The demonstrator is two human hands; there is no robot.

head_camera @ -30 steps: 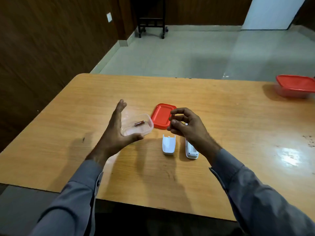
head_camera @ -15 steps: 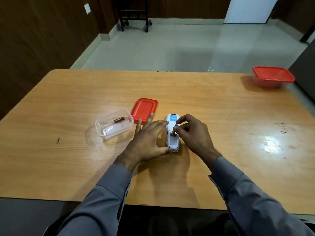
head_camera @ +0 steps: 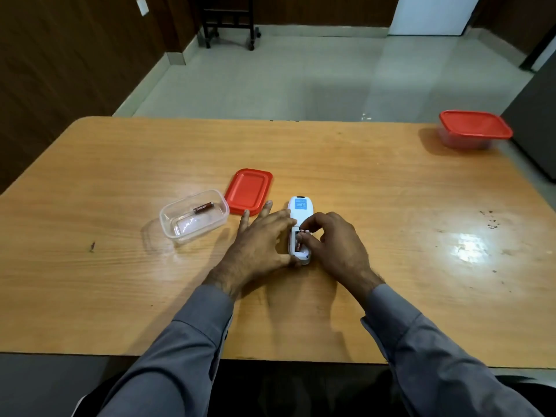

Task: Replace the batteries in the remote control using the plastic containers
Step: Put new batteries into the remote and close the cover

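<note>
A white remote control (head_camera: pixel 300 209) lies face down mid-table, its battery bay uncovered. My right hand (head_camera: pixel 332 245) pinches a red battery (head_camera: pixel 301 239) with its fingertips and holds it in the bay. My left hand (head_camera: pixel 258 242) lies against the remote's left side, thumb at its near end and fingers spread flat. The back cover is hidden under my left hand. To the left stands an open clear container (head_camera: pixel 194 216) with one red battery (head_camera: pixel 203 207) inside, and its red lid (head_camera: pixel 249 190) lies beside it.
A second container with a red lid (head_camera: pixel 474 129) stands at the table's far right corner. The wooden table (head_camera: pixel 391 206) ends close to my body. Beyond it are a tiled floor and a dark wheeled stand (head_camera: pixel 228 22).
My left hand left the clear container and came down beside the remote. My right hand dropped from above the table to the bay with the battery. The loose cover went out of sight.
</note>
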